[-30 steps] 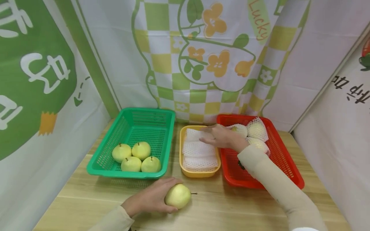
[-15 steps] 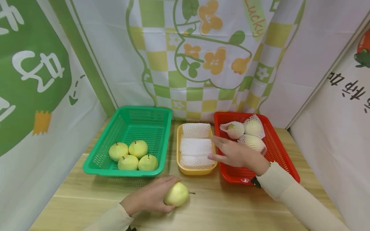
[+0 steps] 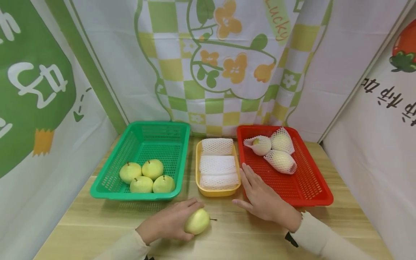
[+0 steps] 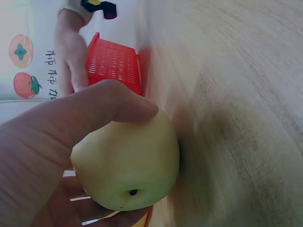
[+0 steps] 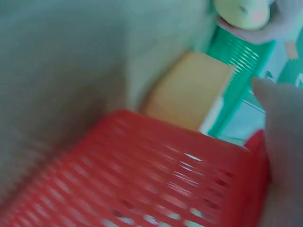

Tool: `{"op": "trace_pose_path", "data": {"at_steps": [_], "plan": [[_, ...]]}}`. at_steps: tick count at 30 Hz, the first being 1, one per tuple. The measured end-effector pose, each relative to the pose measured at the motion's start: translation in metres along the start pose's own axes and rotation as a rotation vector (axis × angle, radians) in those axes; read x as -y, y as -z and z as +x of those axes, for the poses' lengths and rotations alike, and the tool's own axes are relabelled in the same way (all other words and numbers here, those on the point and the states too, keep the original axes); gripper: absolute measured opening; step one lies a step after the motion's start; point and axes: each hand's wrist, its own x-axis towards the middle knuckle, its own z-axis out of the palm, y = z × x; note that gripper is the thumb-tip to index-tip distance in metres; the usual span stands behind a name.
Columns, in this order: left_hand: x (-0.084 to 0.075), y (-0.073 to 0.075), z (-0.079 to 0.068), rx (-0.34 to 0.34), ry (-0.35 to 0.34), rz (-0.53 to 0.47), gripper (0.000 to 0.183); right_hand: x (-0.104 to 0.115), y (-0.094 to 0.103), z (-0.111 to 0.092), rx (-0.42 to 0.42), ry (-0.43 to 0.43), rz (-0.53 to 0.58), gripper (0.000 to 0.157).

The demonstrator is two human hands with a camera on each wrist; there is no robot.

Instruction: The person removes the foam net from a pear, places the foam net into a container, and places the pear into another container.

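A yellow-green pear (image 3: 197, 221) lies on its side at the table's front, its stem pointing right. My left hand (image 3: 173, 221) grips it from the left, thumb on the near side and fingers over the far side; the left wrist view shows the pear (image 4: 128, 161) from its blossom end. My right hand (image 3: 264, 198) holds nothing, its fingers extended over the near left corner of the red basket (image 3: 312, 177). Beside that hand stands a yellow tray (image 3: 218, 193) with white foam net sleeves (image 3: 217, 164) in it.
At the left, a green basket (image 3: 162, 144) holds several bare pears (image 3: 142, 184). Three pears in foam nets (image 3: 280, 161) sit toward the back of the red basket. Behind the baskets hangs a checked curtain (image 3: 214, 104).
From over the yellow tray my right hand has moved right and toward me, to the red basket's near left corner. The left hand keeps its grip on the pear.
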Motion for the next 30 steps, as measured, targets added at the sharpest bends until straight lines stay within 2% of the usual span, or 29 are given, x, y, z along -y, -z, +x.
{"op": "trace_pose_path", "data": {"at_steps": [6,10,13,16,19,23,26,30], "plan": [[-0.001,0.0,-0.003,-0.026,0.003,0.008,0.08,0.002,-0.015,-0.001,-0.112,-0.018,-0.08,0.099],[-0.003,0.005,-0.005,-0.069,-0.016,-0.038,0.078,0.001,-0.017,-0.001,-0.132,-0.029,-0.127,0.098],[-0.005,0.015,-0.008,-0.114,-0.028,-0.084,0.076,0.002,-0.017,-0.001,-0.131,-0.039,-0.143,0.099],[-0.007,0.03,-0.012,-0.169,-0.032,-0.123,0.076,0.002,-0.017,-0.001,-0.133,-0.044,-0.154,0.1],[-0.005,0.047,-0.014,-0.252,-0.068,-0.146,0.079,0.002,-0.017,-0.001,-0.136,-0.044,-0.161,0.1],[0.006,0.072,-0.014,-0.368,-0.125,-0.128,0.081,0.002,-0.018,0.0,-0.131,-0.049,-0.16,0.1],[0.017,0.094,-0.012,-0.409,-0.11,-0.081,0.078,0.003,-0.018,0.0,-0.127,-0.055,-0.15,0.1],[0.036,0.124,-0.007,-0.381,-0.021,-0.025,0.076,0.004,-0.018,-0.001,-0.125,-0.062,-0.15,0.1]]}}
